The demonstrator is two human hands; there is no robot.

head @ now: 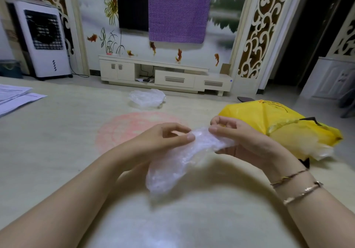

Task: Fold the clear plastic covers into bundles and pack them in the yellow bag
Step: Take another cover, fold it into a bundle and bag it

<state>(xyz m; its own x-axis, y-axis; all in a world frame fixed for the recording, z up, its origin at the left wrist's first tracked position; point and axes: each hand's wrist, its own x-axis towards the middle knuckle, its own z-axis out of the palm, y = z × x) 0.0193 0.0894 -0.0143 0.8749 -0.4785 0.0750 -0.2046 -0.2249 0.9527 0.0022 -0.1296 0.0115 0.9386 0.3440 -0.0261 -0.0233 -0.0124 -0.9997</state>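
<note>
While both hands work at the middle of the pale table (48, 142), a crinkled, translucent clear plastic cover (172, 163) hangs between them in a soft crescent, its thin film wrinkled and faintly glossy. The left hand (161, 140) pinches its upper edge between thumb and curled forefinger; the right hand (242, 142), two slim metal bracelets (295, 186) on its wrist, pinches the same edge just beside it, its fingertips (213, 128) bent onto the film. The cover's lower end droops toward the near edge. A yellow bag (278, 124), smooth thin plastic and puffed into a peaked mound, lies near the right edge behind the right hand. Another crumpled clear cover (147, 98) sits toward the far edge, with a faint pink round mat (130, 126) before it and printed papers (17, 96) at the left edge.
</note>
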